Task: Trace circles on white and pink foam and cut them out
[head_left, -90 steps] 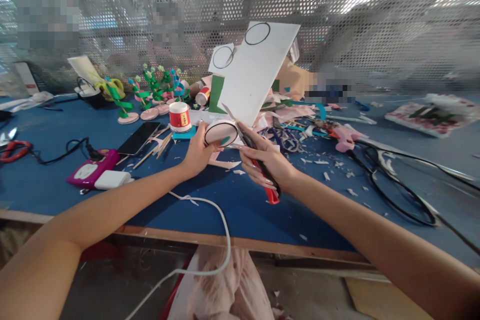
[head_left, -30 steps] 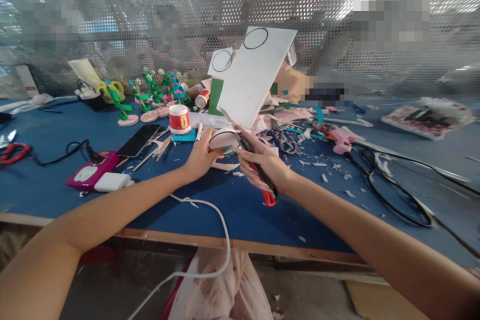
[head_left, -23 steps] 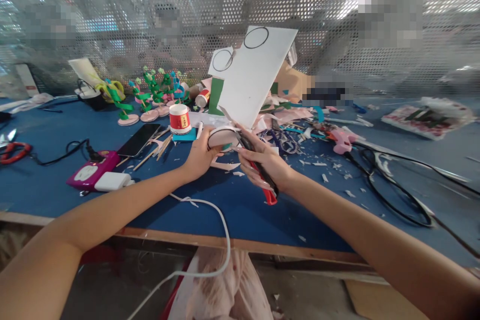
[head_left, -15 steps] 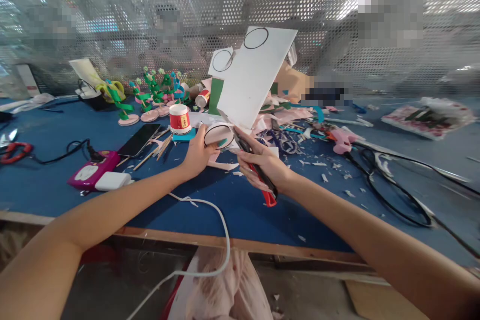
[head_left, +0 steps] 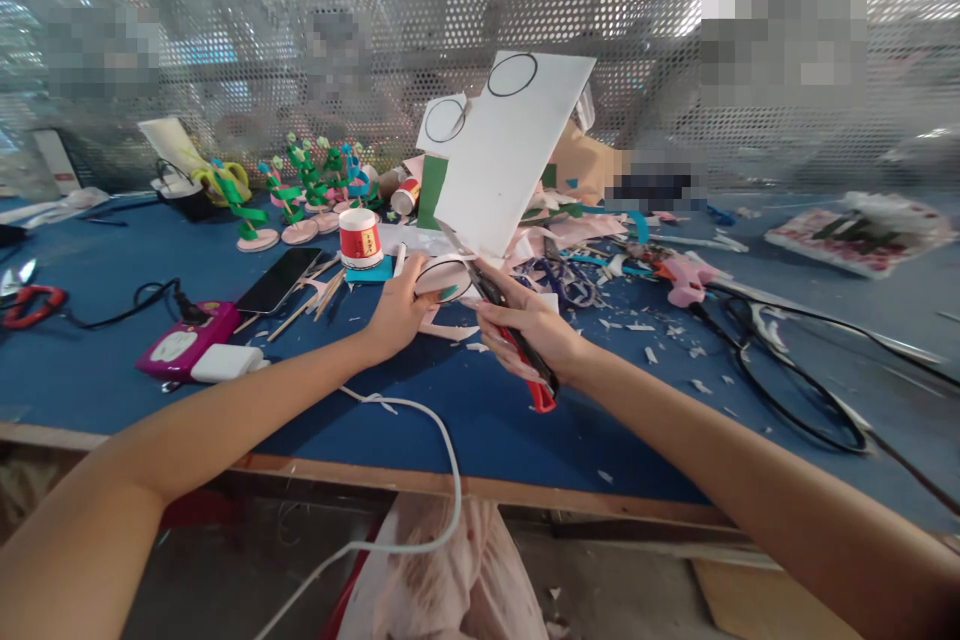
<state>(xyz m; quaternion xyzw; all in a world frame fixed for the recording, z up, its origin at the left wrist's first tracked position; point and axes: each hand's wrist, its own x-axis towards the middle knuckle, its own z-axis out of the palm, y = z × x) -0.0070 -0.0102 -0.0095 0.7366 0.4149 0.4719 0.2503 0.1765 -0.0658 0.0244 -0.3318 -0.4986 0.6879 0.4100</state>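
Left hand (head_left: 397, 315) grips the white sheet (head_left: 510, 155) above the table (head_left: 465, 410), right hand (head_left: 529, 325) clenches red-handled scissors (head_left: 517, 345) at the lower circle (head_left: 442, 278), apparently part-cut; upper circles (head_left: 512, 74) uncut.

surface: blue table (head_left: 465, 420) | left: phone (head_left: 278, 279), magenta device (head_left: 184, 347) | far: red-white cup (head_left: 361, 238) | right: black cable (head_left: 795, 370), paper scraps (head_left: 675, 350)

A craft workshop: a blue worktable (head_left: 105, 260) strewn with foam offcuts (head_left: 660, 345), finished foam flowers (head_left: 300, 185), a glue gun (head_left: 686, 278), perforated metal screen (head_left: 675, 70) behind.
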